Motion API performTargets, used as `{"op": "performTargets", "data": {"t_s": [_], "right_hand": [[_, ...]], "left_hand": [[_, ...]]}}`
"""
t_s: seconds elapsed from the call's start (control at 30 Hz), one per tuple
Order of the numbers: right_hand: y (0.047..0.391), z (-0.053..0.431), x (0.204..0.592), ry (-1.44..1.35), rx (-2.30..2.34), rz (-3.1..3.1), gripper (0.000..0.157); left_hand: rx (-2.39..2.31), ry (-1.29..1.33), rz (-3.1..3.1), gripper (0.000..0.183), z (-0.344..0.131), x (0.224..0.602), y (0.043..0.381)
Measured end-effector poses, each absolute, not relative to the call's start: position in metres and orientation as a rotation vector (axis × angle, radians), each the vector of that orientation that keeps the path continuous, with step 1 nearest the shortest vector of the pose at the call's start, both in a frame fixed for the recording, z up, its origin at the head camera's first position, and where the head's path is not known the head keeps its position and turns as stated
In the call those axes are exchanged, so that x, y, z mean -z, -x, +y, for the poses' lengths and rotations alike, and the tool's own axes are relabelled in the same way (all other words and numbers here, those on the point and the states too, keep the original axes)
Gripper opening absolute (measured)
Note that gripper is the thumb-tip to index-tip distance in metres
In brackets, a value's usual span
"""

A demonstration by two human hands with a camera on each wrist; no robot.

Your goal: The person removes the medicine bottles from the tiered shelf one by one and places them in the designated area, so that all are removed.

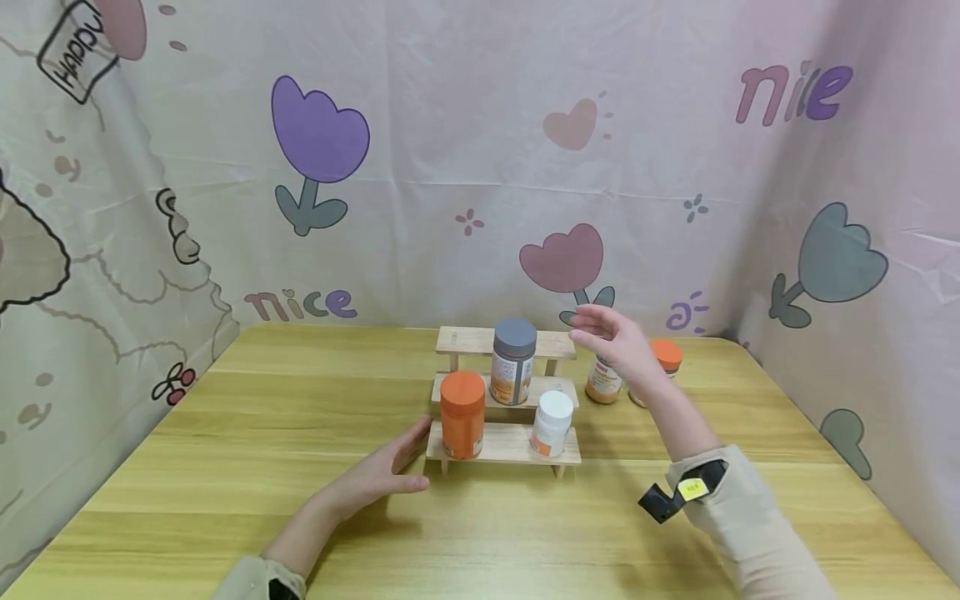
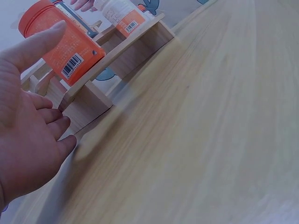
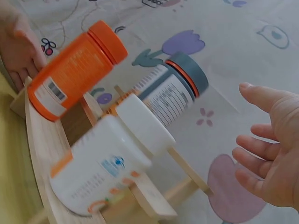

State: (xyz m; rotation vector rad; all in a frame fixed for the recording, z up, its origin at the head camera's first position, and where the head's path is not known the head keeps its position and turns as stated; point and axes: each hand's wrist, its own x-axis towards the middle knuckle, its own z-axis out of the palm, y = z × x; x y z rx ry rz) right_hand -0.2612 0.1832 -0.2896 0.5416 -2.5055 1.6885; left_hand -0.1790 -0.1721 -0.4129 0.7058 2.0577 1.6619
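A three-step wooden rack stands on the table. On its lowest step are an orange bottle at the left and a white bottle at the right. A bottle with a grey lid stands on the middle step. My left hand is at the rack's left end, fingertips right at the lowest step's edge and thumb spread apart. Raised near the top step's right end, my right hand has loosely bent fingers with nothing between them. In the right wrist view that hand hangs apart from the bottles.
Right of the rack, a bottle with an orange-brown base and an orange-lidded jar stand on the table, partly behind the right hand and forearm. A printed curtain hangs behind the table and along both sides.
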Motion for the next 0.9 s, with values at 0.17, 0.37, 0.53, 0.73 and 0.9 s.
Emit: {"op": "performTargets", "data": {"t_s": [0.17,0.37,0.53,0.73,0.9], "right_hand": [[0.262,0.174,0.292,-0.590,-1.739,-2.485,0.053],[0.261,0.163,0.293,-0.624,-1.776,-2.479,0.054],[0.259,0.155,0.294,-0.673,-1.748,-2.532,0.056],[0.257,0.146,0.295,-0.748,-1.714,-2.590,0.060],[0.256,0.138,0.295,-0.757,-1.732,-2.591,0.062]], "left_hand": [[-1.664,-0.707,2.051,0.090,-0.172,0.411,0.179],[-1.663,-0.729,2.051,0.089,-0.172,0.411,0.179],[-1.660,-0.734,2.055,0.088,-0.172,0.411,0.179],[-1.659,-0.739,2.055,0.088,-0.172,0.411,0.179],[-1.663,-0.764,2.056,0.087,-0.172,0.412,0.179]]}}
